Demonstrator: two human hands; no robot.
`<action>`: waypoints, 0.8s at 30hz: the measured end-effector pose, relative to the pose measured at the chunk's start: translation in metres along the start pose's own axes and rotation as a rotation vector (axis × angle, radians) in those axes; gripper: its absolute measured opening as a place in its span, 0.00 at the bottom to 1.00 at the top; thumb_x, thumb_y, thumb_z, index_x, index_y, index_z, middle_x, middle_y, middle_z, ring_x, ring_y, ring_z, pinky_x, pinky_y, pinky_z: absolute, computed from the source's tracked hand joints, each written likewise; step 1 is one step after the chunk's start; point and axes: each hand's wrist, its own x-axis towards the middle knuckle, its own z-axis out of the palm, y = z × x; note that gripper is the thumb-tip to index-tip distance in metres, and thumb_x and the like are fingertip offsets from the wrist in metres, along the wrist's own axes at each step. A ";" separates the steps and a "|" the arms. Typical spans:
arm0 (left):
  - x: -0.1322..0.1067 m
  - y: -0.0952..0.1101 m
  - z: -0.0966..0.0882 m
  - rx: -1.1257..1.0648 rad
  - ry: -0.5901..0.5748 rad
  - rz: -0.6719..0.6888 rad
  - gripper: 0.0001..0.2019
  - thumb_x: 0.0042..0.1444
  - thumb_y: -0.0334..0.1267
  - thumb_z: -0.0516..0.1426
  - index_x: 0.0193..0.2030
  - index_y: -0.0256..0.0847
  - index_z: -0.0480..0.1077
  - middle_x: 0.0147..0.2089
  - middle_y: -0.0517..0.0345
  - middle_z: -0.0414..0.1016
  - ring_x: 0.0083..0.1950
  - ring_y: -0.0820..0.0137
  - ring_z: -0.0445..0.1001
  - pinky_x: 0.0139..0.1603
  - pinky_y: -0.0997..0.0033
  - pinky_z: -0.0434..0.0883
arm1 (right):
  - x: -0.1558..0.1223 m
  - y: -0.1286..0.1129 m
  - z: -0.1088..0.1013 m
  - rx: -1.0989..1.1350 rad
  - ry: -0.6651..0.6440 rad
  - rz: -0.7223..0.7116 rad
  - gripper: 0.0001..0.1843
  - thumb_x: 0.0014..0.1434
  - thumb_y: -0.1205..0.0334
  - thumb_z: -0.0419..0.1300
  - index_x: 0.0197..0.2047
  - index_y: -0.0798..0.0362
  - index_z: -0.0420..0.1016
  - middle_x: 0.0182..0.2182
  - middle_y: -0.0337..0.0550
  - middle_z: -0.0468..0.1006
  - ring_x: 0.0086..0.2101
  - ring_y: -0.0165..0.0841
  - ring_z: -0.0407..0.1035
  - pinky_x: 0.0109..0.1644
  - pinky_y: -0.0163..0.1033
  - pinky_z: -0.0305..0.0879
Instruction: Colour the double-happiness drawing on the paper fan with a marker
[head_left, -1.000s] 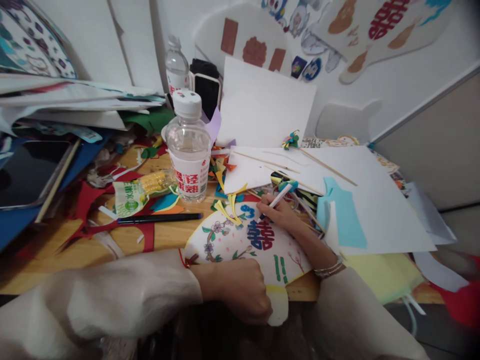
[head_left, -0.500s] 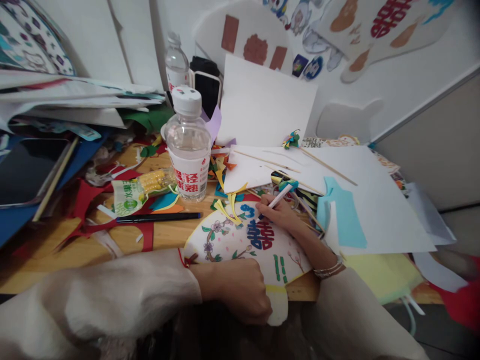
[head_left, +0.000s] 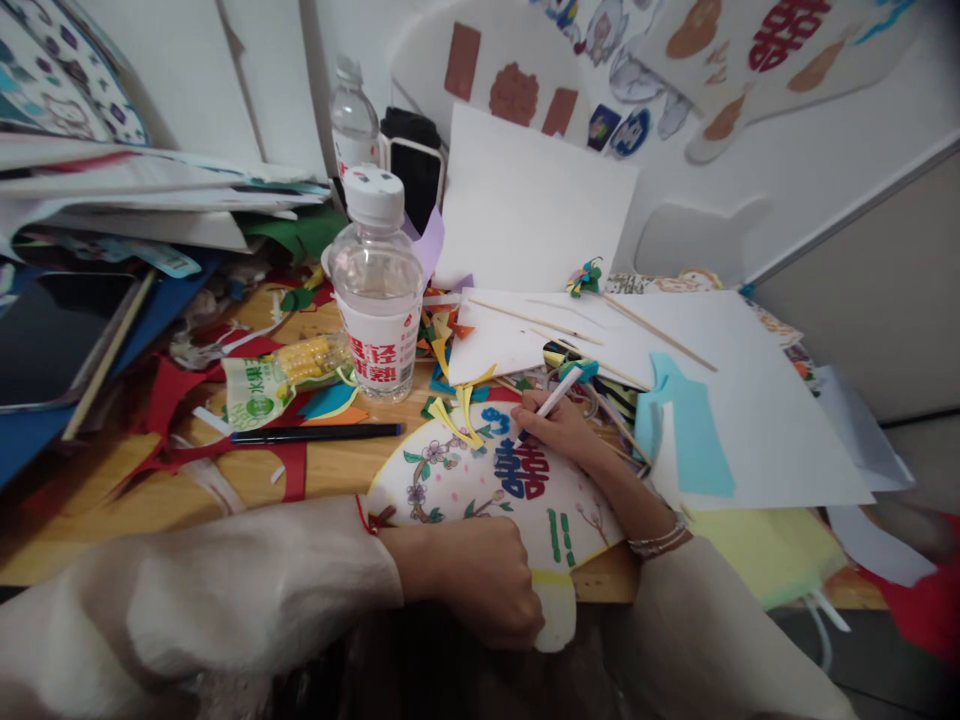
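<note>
Two hands are working at my cluttered wooden table (head_left: 330,480): my right hand (head_left: 559,430) is pinching a white marker (head_left: 561,395) in a narrow grip, its tip just beside the red-and-blue double-happiness character (head_left: 521,470), while my left hand (head_left: 472,580) is closed in a fist, pressing on the lower left edge of a painted paper fan (head_left: 480,520) at bottom centre of the frame. I am relying on that fist to hold the fan flat and on a short grip near the marker's tip for a clean stroke. A water bottle (head_left: 377,300) is standing just above the fan, a black marker (head_left: 315,432) is lying to its left, and white paper sheets (head_left: 750,420) are spreading across the right of the frame.
</note>
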 end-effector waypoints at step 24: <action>0.000 0.000 0.004 -0.016 0.036 -0.010 0.10 0.51 0.38 0.56 0.20 0.44 0.68 0.16 0.63 0.70 0.19 0.67 0.71 0.14 0.65 0.51 | 0.001 0.004 0.001 0.024 0.004 -0.001 0.21 0.56 0.48 0.56 0.21 0.51 0.55 0.17 0.34 0.62 0.21 0.26 0.57 0.24 0.33 0.53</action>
